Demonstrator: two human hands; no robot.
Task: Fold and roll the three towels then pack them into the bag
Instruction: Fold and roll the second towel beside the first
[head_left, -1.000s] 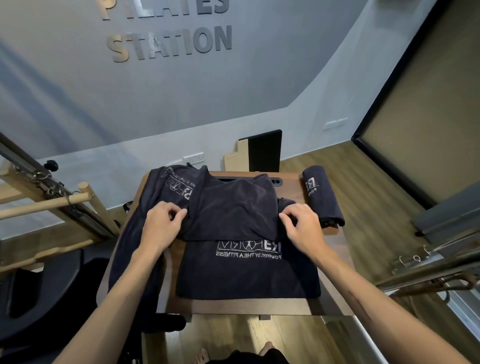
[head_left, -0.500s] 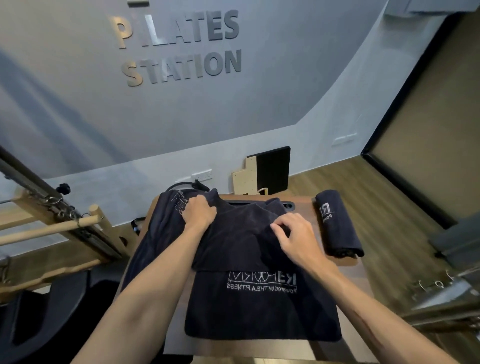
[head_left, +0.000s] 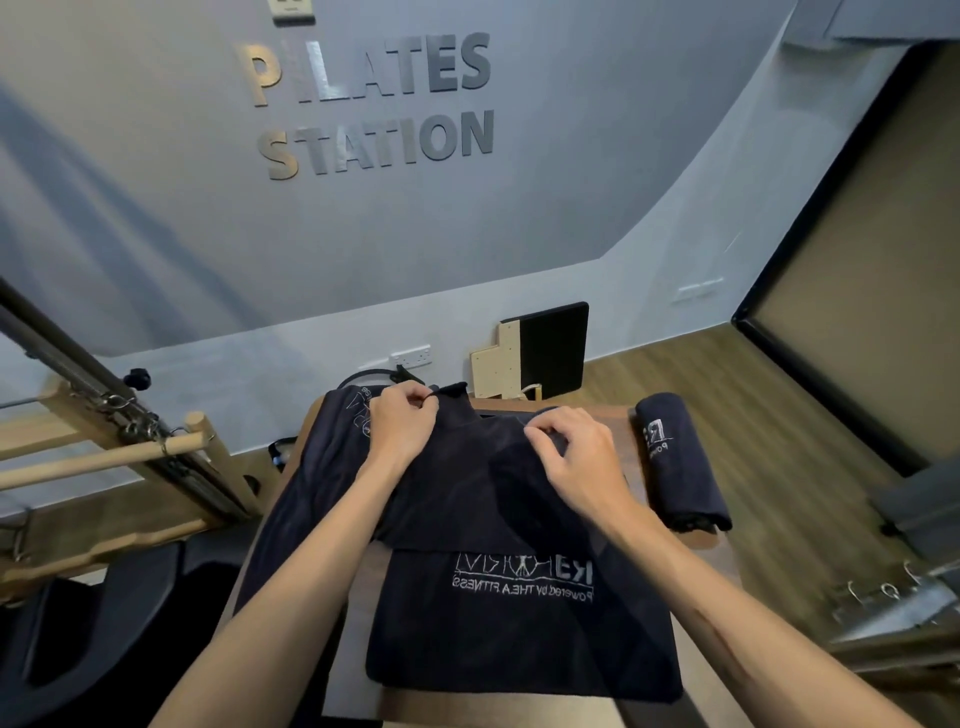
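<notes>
A dark navy towel (head_left: 519, 639) with white lettering lies spread across the wooden table (head_left: 691, 597), its far half folded over toward me. My left hand (head_left: 402, 423) pinches the far left corner of that fold. My right hand (head_left: 576, 452) pinches the fold's far right edge. A second dark towel (head_left: 322, 467) hangs over the table's left side. A rolled dark towel (head_left: 675, 467) lies at the table's right edge. No bag can be made out.
A wooden and metal exercise frame (head_left: 130, 447) stands at the left. A black and wood board (head_left: 540, 351) leans on the wall behind the table. Metal equipment with hooks (head_left: 893, 597) is at the right. Wood floor (head_left: 779, 415) runs along the right.
Both hands have carried the towel's folded edge away from me toward the far end of the table; the left hand has gone furthest. The camera has tilted up.
</notes>
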